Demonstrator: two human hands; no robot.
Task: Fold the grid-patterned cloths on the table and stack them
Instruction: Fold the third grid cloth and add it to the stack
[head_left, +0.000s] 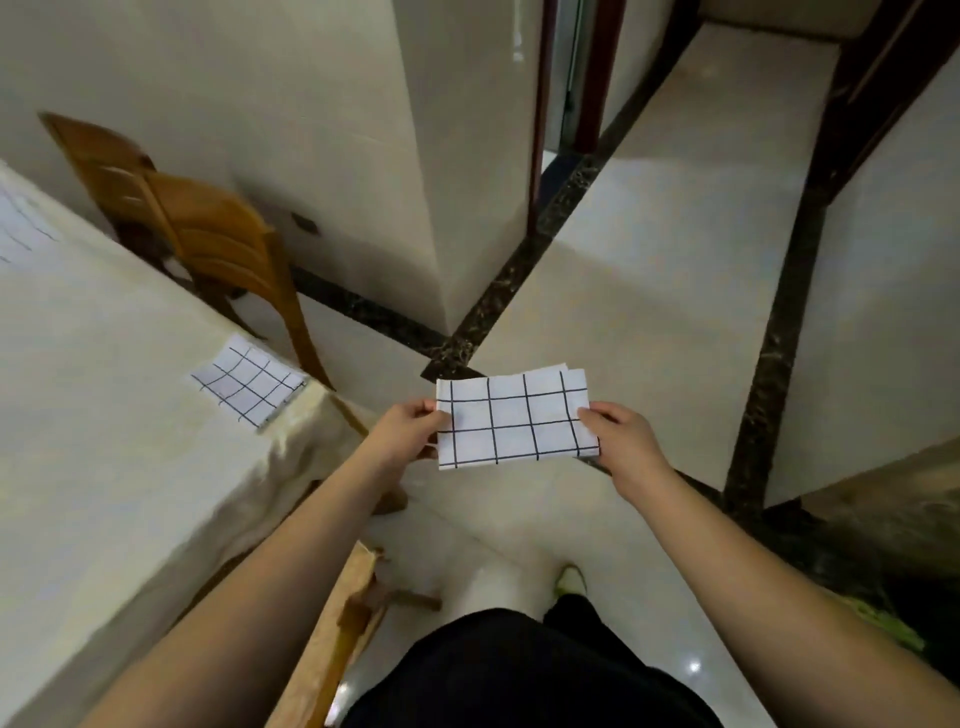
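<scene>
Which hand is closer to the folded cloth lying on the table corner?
Left. The left hand grips the held cloth just right of the folded cloth on the table; the right hand grips the far end, farther away.

No readable text, label, brand, number or sign appears anywhere in the view. The folded cloth (514, 421) and the second folded cloth (248, 385) lying on the counter (104, 415) carry only a plain grid of dark lines on white, with no lettering. A pale sheet (21, 228) at the counter's far left edge shows faint marks, too blurred to read.
</scene>
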